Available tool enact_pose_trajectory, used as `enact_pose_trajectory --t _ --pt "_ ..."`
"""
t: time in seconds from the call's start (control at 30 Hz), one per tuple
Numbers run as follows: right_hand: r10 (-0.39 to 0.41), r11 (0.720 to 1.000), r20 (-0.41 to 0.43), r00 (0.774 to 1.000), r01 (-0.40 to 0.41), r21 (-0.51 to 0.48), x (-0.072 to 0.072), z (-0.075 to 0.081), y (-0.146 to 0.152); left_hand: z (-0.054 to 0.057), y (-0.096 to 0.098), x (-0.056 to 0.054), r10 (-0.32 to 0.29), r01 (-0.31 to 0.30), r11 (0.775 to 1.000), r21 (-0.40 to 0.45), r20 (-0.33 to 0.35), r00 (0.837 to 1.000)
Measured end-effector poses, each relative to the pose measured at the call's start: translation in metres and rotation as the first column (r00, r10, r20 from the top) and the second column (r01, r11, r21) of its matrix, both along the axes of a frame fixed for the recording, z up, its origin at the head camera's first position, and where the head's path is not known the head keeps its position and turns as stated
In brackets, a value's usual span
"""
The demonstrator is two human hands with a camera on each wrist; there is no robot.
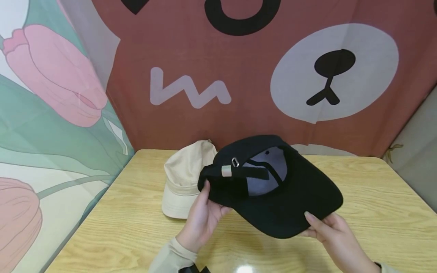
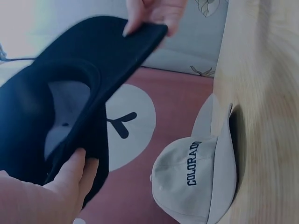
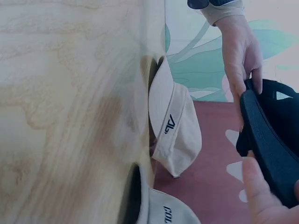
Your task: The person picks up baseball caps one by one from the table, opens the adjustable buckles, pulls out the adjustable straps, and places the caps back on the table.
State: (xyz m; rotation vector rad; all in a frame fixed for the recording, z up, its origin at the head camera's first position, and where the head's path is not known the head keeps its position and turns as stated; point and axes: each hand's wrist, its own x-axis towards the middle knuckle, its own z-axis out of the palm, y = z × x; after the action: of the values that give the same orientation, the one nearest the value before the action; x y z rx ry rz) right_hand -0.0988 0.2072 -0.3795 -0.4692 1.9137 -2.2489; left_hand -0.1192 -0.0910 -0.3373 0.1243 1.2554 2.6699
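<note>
A black baseball cap is held above the table, tilted so its grey-lined inside and the underside of its brim face the head view. My left hand grips its back edge beside the adjustable strap, thumb on top. At the opposite end, my right hand pinches the brim's edge between thumb and fingers. Behind the left hand, a cream cap rests brim-down on the table. A whitish cap lettered COLORADO shows in the left wrist view; the black cap hides it in the head view.
The wood-grain table runs back to a reddish-brown cloth printed with a bear face. A tulip-patterned cloth hangs on the left, and a pale grey cloth on the right.
</note>
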Motion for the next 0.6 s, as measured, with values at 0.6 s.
enact_pose_trajectory --t 0.6 --pt "0.197 0.949 0.122 0.973 -0.22 0.226 -0.014 0.015 -0.014 -0.002 0.001 0.004 0.083 -0.074 0.993 0.093 -0.097 0.992"
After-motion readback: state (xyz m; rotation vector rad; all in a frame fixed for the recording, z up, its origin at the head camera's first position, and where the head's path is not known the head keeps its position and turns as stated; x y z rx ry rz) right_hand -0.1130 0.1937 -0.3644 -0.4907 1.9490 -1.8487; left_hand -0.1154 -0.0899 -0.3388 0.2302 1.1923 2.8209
